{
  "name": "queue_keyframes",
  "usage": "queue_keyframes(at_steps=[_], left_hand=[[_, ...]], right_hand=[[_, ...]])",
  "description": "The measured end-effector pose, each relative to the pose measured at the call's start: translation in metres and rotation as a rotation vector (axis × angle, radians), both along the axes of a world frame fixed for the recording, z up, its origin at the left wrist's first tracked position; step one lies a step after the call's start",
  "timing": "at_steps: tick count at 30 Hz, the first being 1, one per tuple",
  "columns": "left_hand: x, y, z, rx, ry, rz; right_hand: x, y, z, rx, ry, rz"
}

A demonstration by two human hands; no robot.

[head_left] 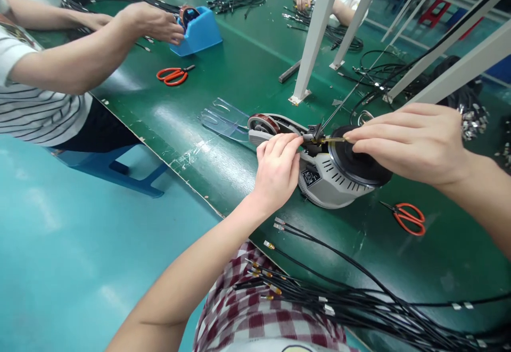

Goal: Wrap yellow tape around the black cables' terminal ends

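Observation:
A grey tape machine (333, 195) with a round black disc (355, 163) stands on the green table, a roll of amber tape (268, 124) at its far left end. My left hand (277, 168) lies against the machine's middle with its fingers closed; a short dark piece shows at the fingertips, but what they pinch is mostly hidden. Above the disc, my right hand (415, 139) pinches the end of a thin amber tape strip (333, 139), which runs left towards my left fingertips.
Black cables (343, 299) with metal terminals lie across my lap and the table edge. Orange-handled scissors (409, 219) rest at right, another pair (173, 75) further left. White posts (319, 32) rise behind the machine. A co-worker's hand (151, 24) is at a blue tape dispenser (199, 32); another person sits opposite.

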State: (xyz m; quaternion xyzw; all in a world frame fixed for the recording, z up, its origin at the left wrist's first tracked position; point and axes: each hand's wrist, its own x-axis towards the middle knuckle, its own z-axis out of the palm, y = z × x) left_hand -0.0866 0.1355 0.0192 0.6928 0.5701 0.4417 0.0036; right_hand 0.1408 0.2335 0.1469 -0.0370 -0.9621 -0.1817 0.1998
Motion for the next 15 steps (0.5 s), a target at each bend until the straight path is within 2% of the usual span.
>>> queue_keyframes(at_steps=[5,11,15], left_hand=[[0.0014,0.0006,-0.0023,-0.01,-0.005,-0.005],[0.0028,0.0025,-0.0037,-0.017,-0.034,-0.013],[0.003,0.0041,-0.0029,-0.027,-0.041,-0.018]], right_hand=[[0.0005,0.0039,0.0007,0.048,0.014,0.015],[0.0072,0.0018,-0.0028,0.007,-0.031,0.018],[0.0081,0.003,-0.0032,0.056,-0.034,0.036]])
